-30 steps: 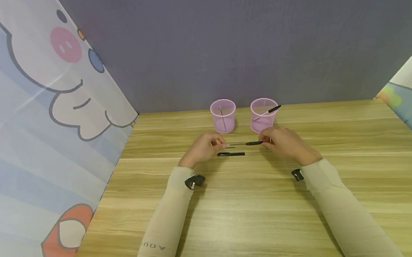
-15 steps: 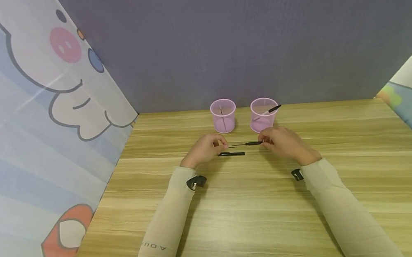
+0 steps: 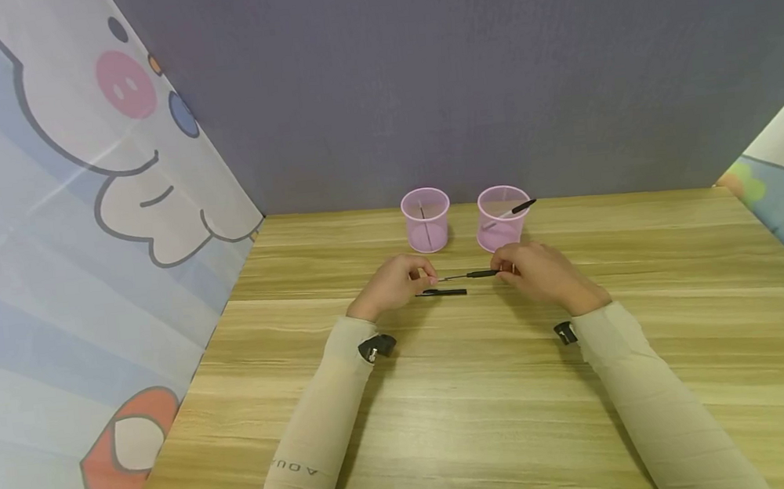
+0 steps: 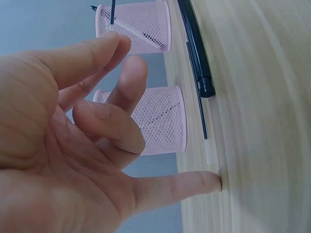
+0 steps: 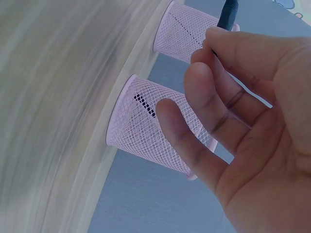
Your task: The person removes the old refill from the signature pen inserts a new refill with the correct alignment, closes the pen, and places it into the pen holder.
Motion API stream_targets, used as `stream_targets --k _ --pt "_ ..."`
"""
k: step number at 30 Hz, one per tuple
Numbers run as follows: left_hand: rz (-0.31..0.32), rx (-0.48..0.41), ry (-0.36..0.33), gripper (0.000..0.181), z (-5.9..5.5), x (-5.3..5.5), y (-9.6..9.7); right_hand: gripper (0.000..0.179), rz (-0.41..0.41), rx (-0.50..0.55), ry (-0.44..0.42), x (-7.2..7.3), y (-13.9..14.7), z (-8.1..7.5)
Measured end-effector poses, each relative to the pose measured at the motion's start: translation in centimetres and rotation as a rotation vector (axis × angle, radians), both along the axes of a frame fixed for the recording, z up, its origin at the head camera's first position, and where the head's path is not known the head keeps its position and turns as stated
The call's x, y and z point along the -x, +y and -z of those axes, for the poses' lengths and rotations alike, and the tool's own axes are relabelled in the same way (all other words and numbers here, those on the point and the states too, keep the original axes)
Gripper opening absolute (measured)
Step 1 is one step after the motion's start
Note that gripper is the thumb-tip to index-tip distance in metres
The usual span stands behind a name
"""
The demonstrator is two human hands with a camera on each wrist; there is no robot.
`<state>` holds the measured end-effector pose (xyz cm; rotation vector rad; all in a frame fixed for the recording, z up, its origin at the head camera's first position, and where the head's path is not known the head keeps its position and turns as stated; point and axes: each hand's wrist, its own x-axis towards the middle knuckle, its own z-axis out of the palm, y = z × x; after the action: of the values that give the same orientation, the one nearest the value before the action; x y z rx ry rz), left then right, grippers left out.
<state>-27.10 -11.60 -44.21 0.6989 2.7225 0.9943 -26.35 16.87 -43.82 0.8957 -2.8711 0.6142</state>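
Observation:
Thumb and forefinger of my left hand (image 3: 396,282) pinch the pale end of a thin black pen refill (image 4: 112,13). My right hand (image 3: 540,273) pinches a short black pen grip piece (image 3: 483,273), also seen as a dark tube (image 5: 227,17) in the right wrist view. Between the two hands, the refill lies in line with the grip piece, its other end right at that piece. Just below, a black pen barrel with a clip (image 3: 443,293) lies on the table. A second refill with a clear end (image 4: 204,121) lies beside that barrel in the left wrist view.
Two pink mesh cups stand behind the hands. The left cup (image 3: 428,233) contains a thin dark stick; the right cup (image 3: 497,236) contains a black-and-white pen (image 3: 521,207) leaning over its rim. A grey wall (image 3: 461,80) rises behind the wooden table (image 3: 480,425).
My left hand has shifted slightly right, towards the right hand, and less of the refill shows between them. The right hand has stayed nearly still.

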Motion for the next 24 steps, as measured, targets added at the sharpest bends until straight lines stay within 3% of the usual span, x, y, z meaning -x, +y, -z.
stream_targets --k 24 --pt "0.006 -0.003 -0.001 0.009 0.35 0.07 0.3 0.008 0.01 -0.008 -0.004 -0.18 -0.42 0.13"
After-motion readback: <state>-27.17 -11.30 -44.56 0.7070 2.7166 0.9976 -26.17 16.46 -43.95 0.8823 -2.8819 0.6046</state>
